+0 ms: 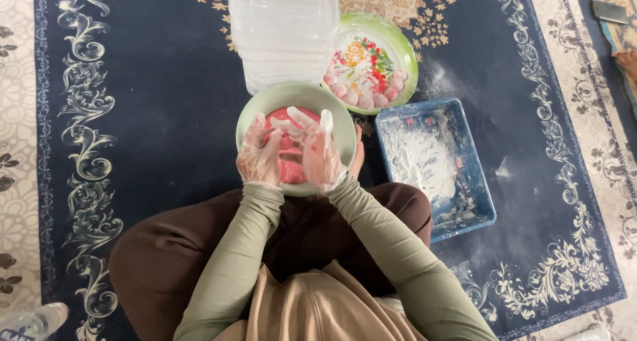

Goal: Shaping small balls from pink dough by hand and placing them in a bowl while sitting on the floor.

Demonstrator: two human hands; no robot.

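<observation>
Person is sitting cross-legged on a dark blue patterned carpet (152, 102), both hands in thin clear plastic gloves, working over a pale green round bowl (345, 125) that is resting right in front of the knees.

Left hand (260, 156) is sitting over the left half of the bowl, fingers slightly spread and curled down onto the pink dough mass (292, 170) inside it. Right hand (321, 154) is over the right half, fingers loosely apart, loose glove tips sticking up toward the far rim. The two hands are facing each other with dough between them; both are touching it. Cannot tell if either one is actually clamping a piece or just pressing on it.

Around it:
- Green-rimmed round plate (406, 56) just beyond the bowl to the right, touching or nearly touching its rim, carrying small pink dough balls (361, 97) along its near edge.
- Stack of clear plastic lidded containers (284, 29) directly behind the bowl, beside the plate.
- Blue rectangular plastic tray (479, 182) right of the bowl, near the right knee, dusted with white flour (418, 158); flour is also scattered on the carpet around it.
- Clear plastic bottle (33, 321) lying at bottom left, well apart.
</observation>
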